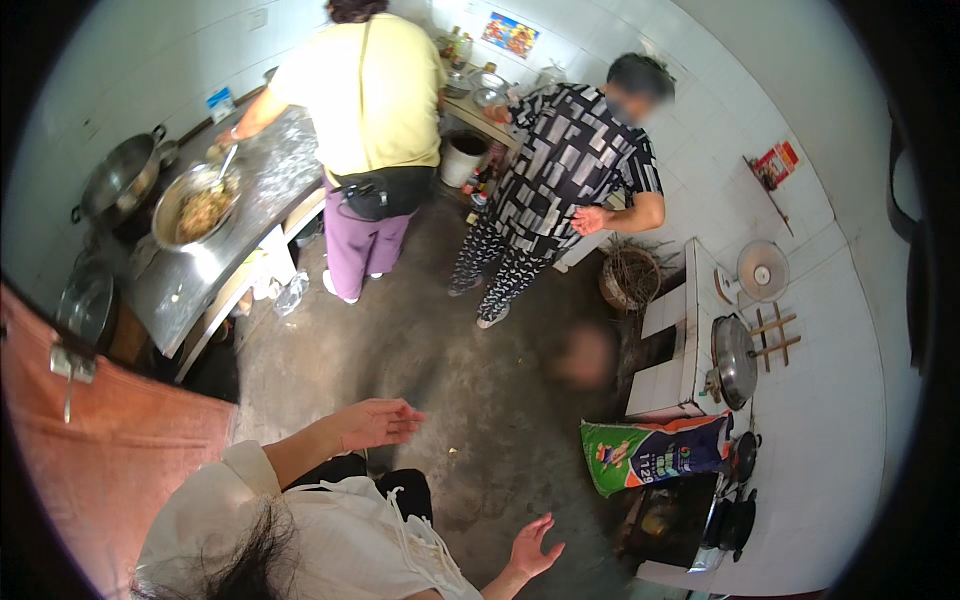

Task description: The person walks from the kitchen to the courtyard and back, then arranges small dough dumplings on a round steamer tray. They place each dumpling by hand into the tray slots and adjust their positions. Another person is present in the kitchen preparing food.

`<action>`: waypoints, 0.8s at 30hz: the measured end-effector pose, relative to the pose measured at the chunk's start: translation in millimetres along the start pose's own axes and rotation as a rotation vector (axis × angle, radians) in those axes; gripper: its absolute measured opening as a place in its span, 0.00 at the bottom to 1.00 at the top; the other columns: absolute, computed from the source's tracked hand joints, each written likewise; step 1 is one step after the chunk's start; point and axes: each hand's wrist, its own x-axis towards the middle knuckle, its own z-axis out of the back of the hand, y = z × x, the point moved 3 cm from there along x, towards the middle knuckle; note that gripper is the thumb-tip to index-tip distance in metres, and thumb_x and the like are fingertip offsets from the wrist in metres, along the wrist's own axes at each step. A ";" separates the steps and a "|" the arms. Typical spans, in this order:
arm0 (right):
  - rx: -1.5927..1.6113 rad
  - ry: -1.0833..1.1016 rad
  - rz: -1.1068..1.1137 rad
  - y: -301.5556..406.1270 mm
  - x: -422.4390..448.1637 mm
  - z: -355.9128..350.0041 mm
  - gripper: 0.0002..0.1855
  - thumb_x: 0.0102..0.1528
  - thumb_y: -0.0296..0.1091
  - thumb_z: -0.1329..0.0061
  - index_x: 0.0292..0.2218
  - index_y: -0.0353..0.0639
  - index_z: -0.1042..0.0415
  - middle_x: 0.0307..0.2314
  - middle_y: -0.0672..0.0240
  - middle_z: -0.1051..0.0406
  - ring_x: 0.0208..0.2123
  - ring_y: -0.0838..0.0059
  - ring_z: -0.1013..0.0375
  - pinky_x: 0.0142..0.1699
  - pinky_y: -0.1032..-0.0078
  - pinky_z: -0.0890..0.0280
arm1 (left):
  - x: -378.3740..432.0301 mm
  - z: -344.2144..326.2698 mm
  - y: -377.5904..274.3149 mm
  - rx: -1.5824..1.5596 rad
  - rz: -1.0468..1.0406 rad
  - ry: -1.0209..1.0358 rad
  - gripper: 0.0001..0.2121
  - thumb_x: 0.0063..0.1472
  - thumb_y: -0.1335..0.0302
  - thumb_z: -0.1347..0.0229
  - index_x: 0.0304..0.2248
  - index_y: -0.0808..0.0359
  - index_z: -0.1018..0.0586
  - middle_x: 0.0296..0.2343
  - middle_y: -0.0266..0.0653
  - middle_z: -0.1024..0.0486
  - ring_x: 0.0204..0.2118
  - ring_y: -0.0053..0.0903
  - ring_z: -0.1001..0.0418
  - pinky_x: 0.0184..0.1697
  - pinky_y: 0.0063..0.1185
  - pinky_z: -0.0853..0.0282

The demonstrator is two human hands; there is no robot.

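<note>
My left hand (382,421) is held out over the concrete floor (352,341), palm partly turned up, holding nothing. Lower and to the right, my right hand (536,546) is also bare, with thumb and fingers spread. Neither touches anything. The nearest object to my right hand is a green and dark blue printed sack (656,454), which stands apart from it against the tiled stove. A metal basin (166,217) of mixed food sits on the counter at the left, a utensil (225,166) standing in it.
A person in yellow (375,90) leans at the steel counter (277,161); another in a patterned shirt (570,157) stands beside the back shelf. At right are a tiled stove (694,300) with a lidded wok (735,360) and a basket of twigs (626,277). An orange door (135,435) stands at left.
</note>
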 end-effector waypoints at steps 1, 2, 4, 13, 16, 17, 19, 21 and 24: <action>0.034 -0.044 0.017 -1.4 13.9 3.0 0.29 0.51 0.47 0.51 0.47 0.33 0.39 0.50 0.58 0.39 0.49 0.63 0.36 0.50 0.67 0.38 | 20.9 -5.2 -9.8 0.032 0.027 0.019 0.10 0.62 0.68 0.54 0.32 0.66 0.26 0.47 0.44 0.32 0.45 0.27 0.32 0.51 0.26 0.37; 0.065 -0.089 0.030 -4.9 29.2 6.0 0.29 0.51 0.46 0.51 0.47 0.34 0.39 0.50 0.57 0.39 0.49 0.63 0.36 0.51 0.67 0.38 | 40.3 -9.0 -19.1 0.062 0.051 0.036 0.10 0.62 0.68 0.54 0.32 0.65 0.26 0.46 0.43 0.32 0.45 0.27 0.33 0.51 0.26 0.37; 0.066 -0.137 0.020 -17.9 67.1 1.8 0.27 0.51 0.46 0.51 0.46 0.34 0.38 0.49 0.57 0.38 0.48 0.63 0.36 0.51 0.66 0.38 | 82.6 -14.4 -36.3 0.099 0.094 0.048 0.10 0.62 0.67 0.54 0.32 0.65 0.27 0.46 0.42 0.32 0.45 0.27 0.33 0.51 0.26 0.38; -0.367 -0.084 -0.380 -188.5 313.9 -95.6 0.09 0.54 0.40 0.53 0.29 0.44 0.29 0.41 0.60 0.30 0.44 0.65 0.31 0.49 0.63 0.37 | 198.0 -8.4 -156.1 0.043 -0.057 -0.075 0.11 0.62 0.65 0.54 0.29 0.62 0.26 0.47 0.41 0.32 0.45 0.26 0.33 0.51 0.26 0.38; -0.448 0.000 -0.568 -271.0 365.5 -151.5 0.12 0.55 0.41 0.55 0.24 0.45 0.29 0.41 0.59 0.29 0.43 0.65 0.30 0.49 0.61 0.37 | 220.4 -11.8 -203.3 -0.007 -0.108 -0.114 0.11 0.62 0.64 0.53 0.28 0.61 0.25 0.46 0.40 0.31 0.45 0.26 0.33 0.51 0.26 0.40; -0.462 0.059 -0.636 -297.5 373.5 -165.8 0.13 0.56 0.41 0.55 0.23 0.45 0.28 0.41 0.59 0.29 0.43 0.65 0.30 0.49 0.62 0.37 | 226.2 -11.0 -215.9 -0.039 -0.116 -0.134 0.11 0.62 0.64 0.53 0.27 0.61 0.25 0.46 0.39 0.31 0.45 0.26 0.33 0.52 0.26 0.40; -0.447 0.141 -0.746 -353.4 397.2 -199.4 0.15 0.56 0.42 0.57 0.23 0.45 0.28 0.41 0.59 0.29 0.43 0.66 0.30 0.50 0.63 0.37 | 251.6 -8.5 -253.0 -0.093 -0.125 -0.160 0.12 0.62 0.64 0.53 0.27 0.60 0.25 0.45 0.39 0.31 0.46 0.26 0.33 0.52 0.27 0.41; -0.386 0.159 -0.846 -395.2 405.9 -213.9 0.16 0.57 0.43 0.58 0.24 0.45 0.27 0.41 0.59 0.29 0.43 0.66 0.30 0.50 0.62 0.38 | 270.9 -10.7 -275.4 -0.097 -0.106 -0.194 0.12 0.61 0.63 0.53 0.27 0.61 0.24 0.45 0.39 0.30 0.45 0.26 0.34 0.52 0.26 0.41; -0.429 0.048 -0.868 -430.5 437.5 -215.4 0.16 0.58 0.44 0.61 0.30 0.44 0.27 0.43 0.60 0.30 0.43 0.65 0.30 0.51 0.62 0.38 | 312.0 -11.6 -309.5 -0.065 -0.036 -0.178 0.13 0.61 0.62 0.52 0.28 0.61 0.24 0.45 0.39 0.31 0.45 0.25 0.34 0.52 0.25 0.41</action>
